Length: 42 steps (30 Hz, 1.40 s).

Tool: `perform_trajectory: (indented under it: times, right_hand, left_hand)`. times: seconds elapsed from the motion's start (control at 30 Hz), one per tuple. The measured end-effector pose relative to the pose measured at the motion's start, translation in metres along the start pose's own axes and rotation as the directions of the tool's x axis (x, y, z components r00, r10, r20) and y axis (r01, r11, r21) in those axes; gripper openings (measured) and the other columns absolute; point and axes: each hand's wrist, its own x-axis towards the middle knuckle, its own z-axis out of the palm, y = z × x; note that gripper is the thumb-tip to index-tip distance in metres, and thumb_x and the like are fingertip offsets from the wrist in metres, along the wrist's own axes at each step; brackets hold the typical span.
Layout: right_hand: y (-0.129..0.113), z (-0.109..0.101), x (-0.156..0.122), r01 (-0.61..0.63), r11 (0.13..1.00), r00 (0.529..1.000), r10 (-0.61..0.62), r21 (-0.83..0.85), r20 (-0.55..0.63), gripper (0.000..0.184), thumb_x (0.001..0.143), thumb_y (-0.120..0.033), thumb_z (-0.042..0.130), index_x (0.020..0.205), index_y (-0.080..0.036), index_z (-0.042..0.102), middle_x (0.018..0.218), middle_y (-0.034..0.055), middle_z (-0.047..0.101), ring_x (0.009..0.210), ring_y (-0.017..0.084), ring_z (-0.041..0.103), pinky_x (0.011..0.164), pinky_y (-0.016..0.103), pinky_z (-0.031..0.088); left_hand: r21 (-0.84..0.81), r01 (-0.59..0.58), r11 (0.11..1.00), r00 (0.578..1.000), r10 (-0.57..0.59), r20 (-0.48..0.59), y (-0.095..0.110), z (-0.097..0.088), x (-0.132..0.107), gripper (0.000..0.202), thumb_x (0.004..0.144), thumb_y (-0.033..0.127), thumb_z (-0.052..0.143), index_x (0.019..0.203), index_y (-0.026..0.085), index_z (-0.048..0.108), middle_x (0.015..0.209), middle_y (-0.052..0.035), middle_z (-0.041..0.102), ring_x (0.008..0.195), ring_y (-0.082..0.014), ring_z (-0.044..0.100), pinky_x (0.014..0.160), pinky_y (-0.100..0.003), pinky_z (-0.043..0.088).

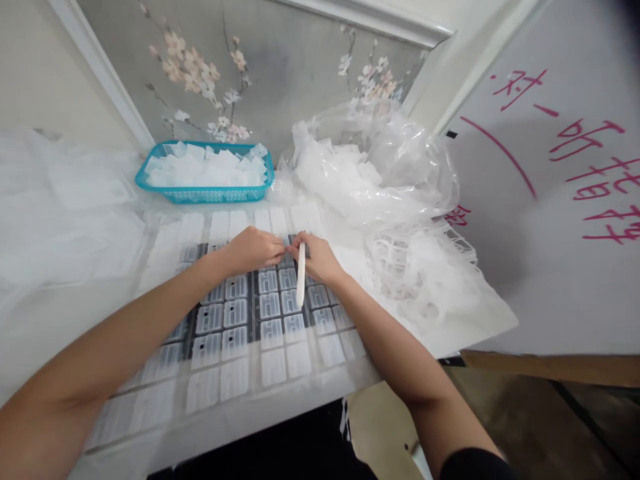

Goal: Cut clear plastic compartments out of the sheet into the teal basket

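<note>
A sheet of translucent rectangular plastic pieces (270, 305) lies on the table under both arms, dark grey strips showing beneath part of it. My right hand (320, 259) is closed around a slim white flat stick (301, 280), which points down toward the sheet. Fingertip to fingertip with it, my left hand (255, 251) is pinched over the far rows of the sheet. Whatever lies between the left fingers is hidden or too small to name.
Behind the sheet stands a teal basket (215, 195) heaped with white translucent pieces. A clear plastic bag (380, 193) holds more. Stringy white scraps (425, 273) lie at the right, translucent sheets (65, 207) at the left. A whiteboard (540, 267) with red writing borders the table.
</note>
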Motion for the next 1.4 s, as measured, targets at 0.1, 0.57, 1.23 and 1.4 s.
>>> perform_trajectory:
  times: [0.1, 0.57, 1.23, 1.4]
  right_hand:
    - [0.003, -0.001, 0.0, 0.057, 0.998, 0.997, -0.057, -0.013, 0.044, 0.01, 0.087, -0.03, 0.062, 0.083, -0.022, 0.059, 0.083, 0.002, 0.069, 0.08, 0.02, 0.061, 0.074, 0.03, 0.042]
    - [0.002, -0.002, 0.002, 0.072, 0.997, 0.994, -0.069, -0.035, 0.09, 0.007, 0.081, -0.026, 0.067, 0.083, -0.022, 0.061, 0.081, 0.0007, 0.067, 0.079, 0.02, 0.058, 0.074, 0.029, 0.04]
    - [0.0, 0.001, 0.0, 0.058, 0.998, 0.996, -0.056, -0.035, 0.075, 0.007, 0.083, -0.024, 0.063, 0.083, -0.022, 0.057, 0.088, 0.0024, 0.071, 0.083, 0.021, 0.062, 0.078, 0.032, 0.044]
    - [-0.003, 0.002, -0.001, 0.07, 0.994, 0.994, -0.063, -0.088, 0.085, 0.008, 0.081, -0.022, 0.065, 0.081, -0.022, 0.057, 0.087, 0.0031, 0.071, 0.084, 0.022, 0.061, 0.079, 0.033, 0.044]
  left_hand:
    - [-0.079, 0.083, 0.993, 0.996, -0.085, -0.012, -0.002, 0.001, 0.001, 0.022, 0.09, 0.028, 0.054, 0.078, 0.018, 0.069, 0.074, -0.0021, 0.068, 0.07, -0.0154, 0.062, 0.053, -0.026, 0.027]
    - [-0.269, 0.311, 0.912, 0.95, -0.307, 0.055, -0.008, 0.003, 0.007, 0.017, 0.077, 0.029, 0.059, 0.071, 0.021, 0.073, 0.066, 0.0023, 0.07, 0.062, -0.012, 0.06, 0.056, -0.023, 0.027]
    - [-0.515, 0.453, 0.728, 0.874, -0.477, 0.094, -0.011, 0.006, 0.008, 0.016, 0.068, 0.028, 0.065, 0.073, 0.017, 0.075, 0.063, 0.0014, 0.071, 0.061, -0.0125, 0.064, 0.058, -0.02, 0.039]
    - [-0.595, 0.496, 0.633, 0.813, -0.578, 0.064, -0.021, 0.012, 0.007, 0.016, 0.066, 0.024, 0.065, 0.073, 0.013, 0.072, 0.06, -0.0014, 0.069, 0.059, -0.0142, 0.063, 0.056, -0.021, 0.041]
